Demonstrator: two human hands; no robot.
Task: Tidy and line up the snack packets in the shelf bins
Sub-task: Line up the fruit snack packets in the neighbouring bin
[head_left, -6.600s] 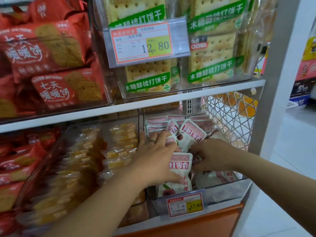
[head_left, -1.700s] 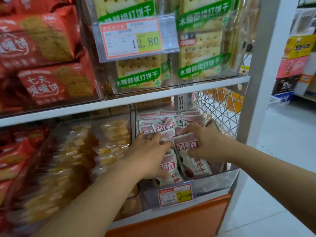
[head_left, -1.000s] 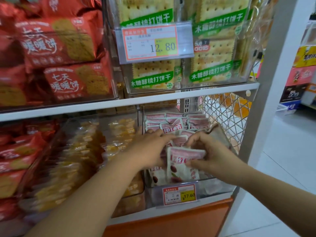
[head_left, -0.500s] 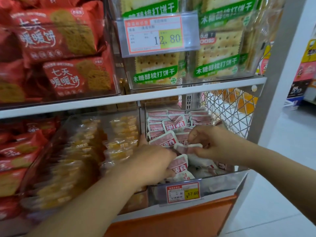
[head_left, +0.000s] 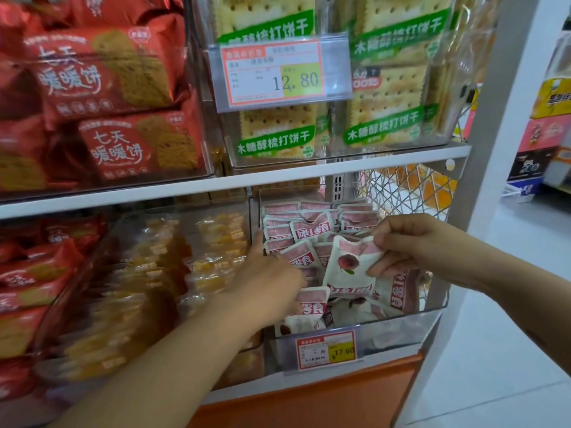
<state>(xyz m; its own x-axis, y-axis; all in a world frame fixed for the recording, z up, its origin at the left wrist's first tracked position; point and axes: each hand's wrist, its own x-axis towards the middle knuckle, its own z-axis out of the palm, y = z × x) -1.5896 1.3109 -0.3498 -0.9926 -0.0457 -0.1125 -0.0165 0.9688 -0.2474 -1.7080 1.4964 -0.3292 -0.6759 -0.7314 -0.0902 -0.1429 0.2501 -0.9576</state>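
Observation:
A clear plastic bin point(head_left: 411, 327) on the lower shelf holds several small pink-and-white snack packets point(head_left: 312, 230), some upright in rows at the back, others loose at the front. My right hand point(head_left: 411, 242) pinches one white packet with a red fruit print point(head_left: 346, 267) by its top edge, lifted above the loose ones. My left hand point(head_left: 272, 279) reaches into the left side of the bin among the packets; its fingers are hidden behind the hand and blurred.
Left of this bin stands a clear bin of yellow packets point(head_left: 148, 273), and red biscuit packs point(head_left: 31, 273) farther left. Above, cracker packs with green labels point(head_left: 383, 125) and a price tag point(head_left: 278, 75). A wire mesh side panel point(head_left: 401, 186) and white post point(head_left: 494, 149) bound the right.
My right hand has turned its packet so the fruit print faces me and lifted it slightly. My left hand slid deeper into the bin's left side.

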